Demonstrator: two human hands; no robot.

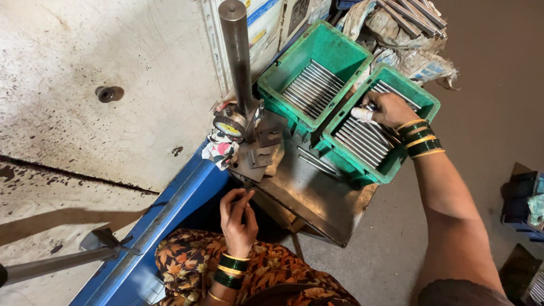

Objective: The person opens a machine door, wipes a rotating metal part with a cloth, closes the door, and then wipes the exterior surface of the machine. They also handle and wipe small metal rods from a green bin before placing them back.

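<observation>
Head view: the right hand [391, 109] reaches into the nearer green crate [422, 99], its fingers [362, 114] closed around one thin steel rod [369, 106], bright grey and smooth, lifted off a packed row of like rods [362, 140] just under them. The left hand [238, 214] pinches another slim rod [245, 195] upright, just below the dial gauge [229, 126] on the metal table [317, 192]. A second crate [334, 51] sits beyond.

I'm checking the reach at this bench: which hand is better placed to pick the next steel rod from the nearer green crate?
The right hand: it already rests on the rods inside the nearer green crate. The left hand holds a thin rod below the dial gauge.
</observation>
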